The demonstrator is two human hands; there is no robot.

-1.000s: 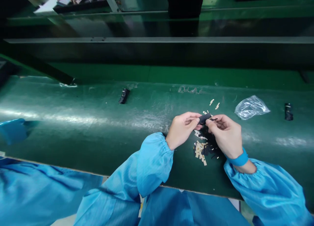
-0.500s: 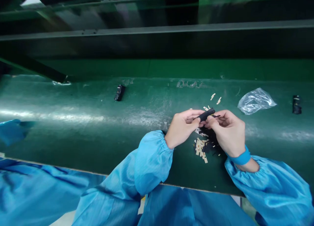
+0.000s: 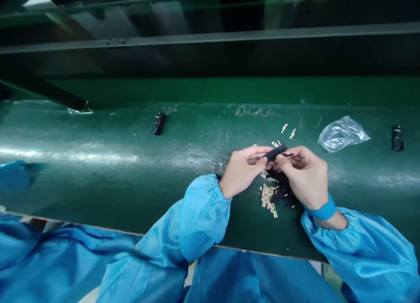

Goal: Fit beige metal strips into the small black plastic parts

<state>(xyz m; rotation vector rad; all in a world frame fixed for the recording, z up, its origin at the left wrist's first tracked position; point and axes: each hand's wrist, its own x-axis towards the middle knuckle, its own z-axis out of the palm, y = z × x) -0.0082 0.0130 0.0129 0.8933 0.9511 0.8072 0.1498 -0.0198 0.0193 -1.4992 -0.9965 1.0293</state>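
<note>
My left hand (image 3: 243,169) is closed around a slim black plastic casing (image 3: 274,153), tilted up toward the right. The thumb presses on its near end. Against the casing's right side, my right hand (image 3: 305,174) pinches with thumb and forefinger; a small dark strip (image 3: 288,155) pokes out between these fingers. Its exact shape is too small to make out. Just below both hands lies a loose pile of cream-coloured flat strips (image 3: 269,200) mixed with small black pieces (image 3: 280,195). A few more cream strips (image 3: 284,128) are scattered beyond the hands.
A crumpled clear plastic bag (image 3: 344,134) rests on the green bench (image 3: 197,215) at right. Black parts lie at far right (image 3: 397,138) and left of centre (image 3: 159,124). Another person's blue sleeve (image 3: 15,177) reaches in at the left. A metal rail (image 3: 210,39) crosses behind.
The hands and the black casing keep nearly the same pose. The view has shifted slightly, and the blue clothing at the lower left has moved.
</note>
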